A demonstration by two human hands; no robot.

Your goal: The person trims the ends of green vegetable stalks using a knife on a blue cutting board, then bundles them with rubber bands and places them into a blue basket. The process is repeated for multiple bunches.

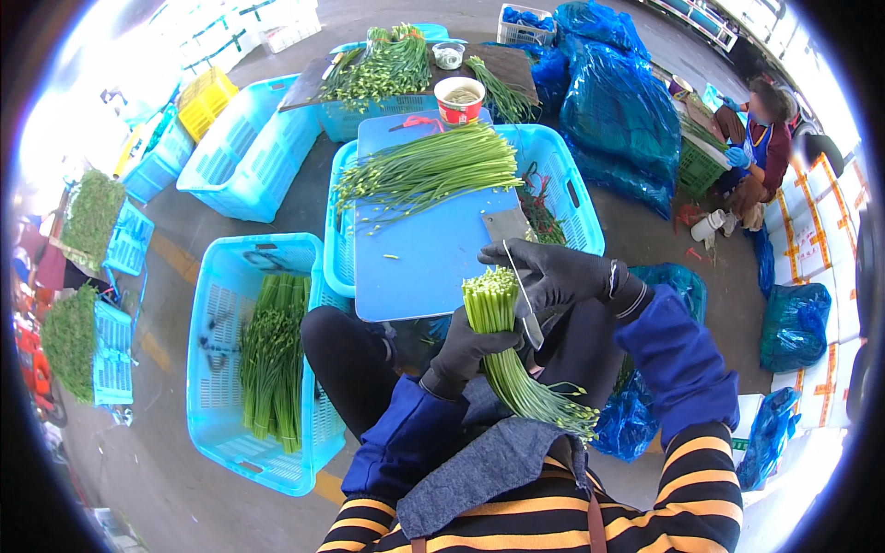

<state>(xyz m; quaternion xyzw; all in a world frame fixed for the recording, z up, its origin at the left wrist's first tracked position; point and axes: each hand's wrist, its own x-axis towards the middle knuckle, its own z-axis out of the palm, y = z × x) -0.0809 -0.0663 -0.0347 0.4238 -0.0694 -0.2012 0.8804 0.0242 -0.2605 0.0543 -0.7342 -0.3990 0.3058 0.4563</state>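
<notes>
My left hand (470,349), in a dark glove, grips a bunch of flowering chive stems (492,307) above my lap. Its pale cut ends point up and away from me, and the budded tips hang down to the right. My gloved right hand (563,276) is just right of the cut ends, with a thin metal knife blade (532,332) seen nearly edge-on; the fingers hide its handle. Beyond that hand, a flat metal blade (507,226) rests at the right side of the blue cutting board (429,263). Loose chive stems (435,169) lie across the board.
The board sits on a blue crate (584,207). At left, another crate (252,470) holds bundled chives (273,366). A red-and-white tub (460,100) stands behind the loose stems. Blue plastic-wrapped sacks (619,117) and a seated person (757,142) are at right.
</notes>
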